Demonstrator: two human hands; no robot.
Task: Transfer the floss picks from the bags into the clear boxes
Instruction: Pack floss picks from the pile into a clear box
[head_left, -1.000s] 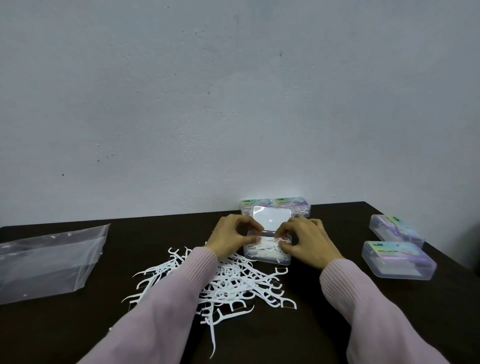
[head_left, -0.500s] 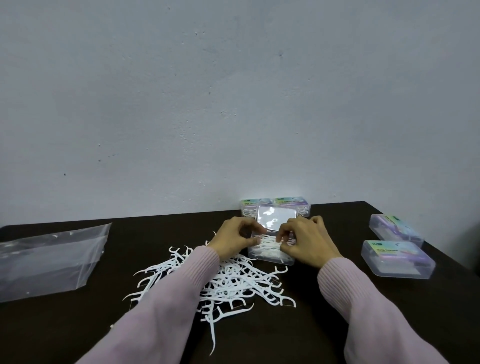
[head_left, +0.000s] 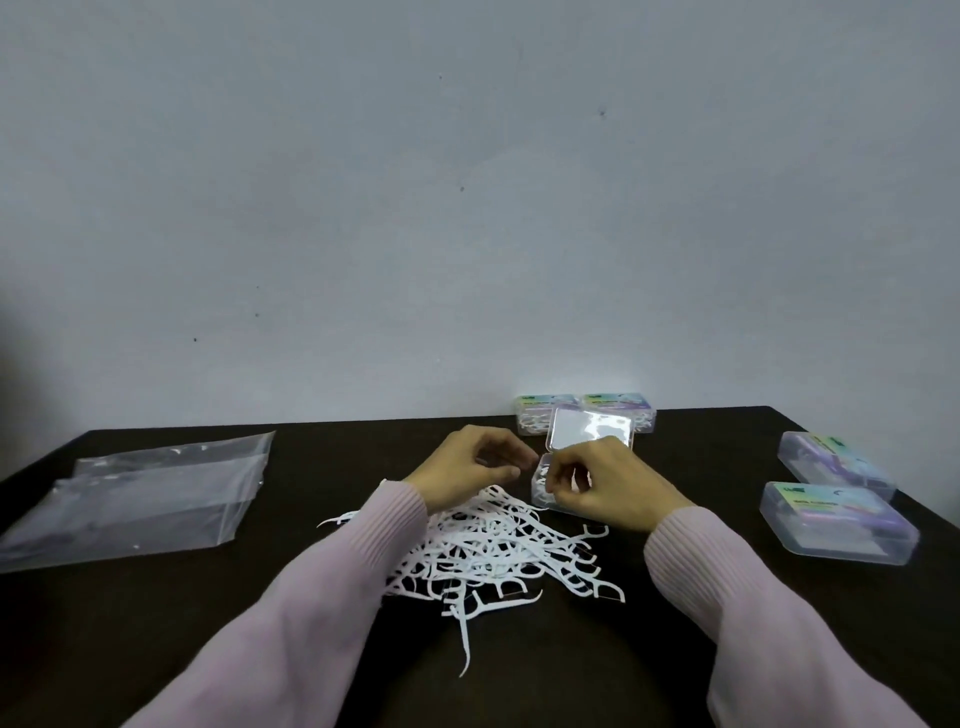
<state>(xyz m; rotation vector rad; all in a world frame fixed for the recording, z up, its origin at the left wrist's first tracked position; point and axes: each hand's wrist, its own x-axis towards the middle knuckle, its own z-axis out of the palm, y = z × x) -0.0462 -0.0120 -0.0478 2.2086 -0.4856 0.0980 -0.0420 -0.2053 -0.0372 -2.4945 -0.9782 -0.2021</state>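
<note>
Both forearms reach forward; left hand (head_left: 470, 467) hovers with curled fingers, right hand (head_left: 602, 483) seemingly pinching something.

Dim, flat, cool-toned light, no hard shadows. Wall (head_left: 467, 208) is evenly grey-blue, darker vignette at the left edge. Dark tabletop (head_left: 130, 623) swallows detail. Glare blown out on the open box lid (head_left: 589, 428), soft sheen on the plastic bags (head_left: 135, 499). Wide-angle bowing at the tabletop's far edge. Overall soft, sleeves (head_left: 270, 649) near the bottom blurred.
</note>
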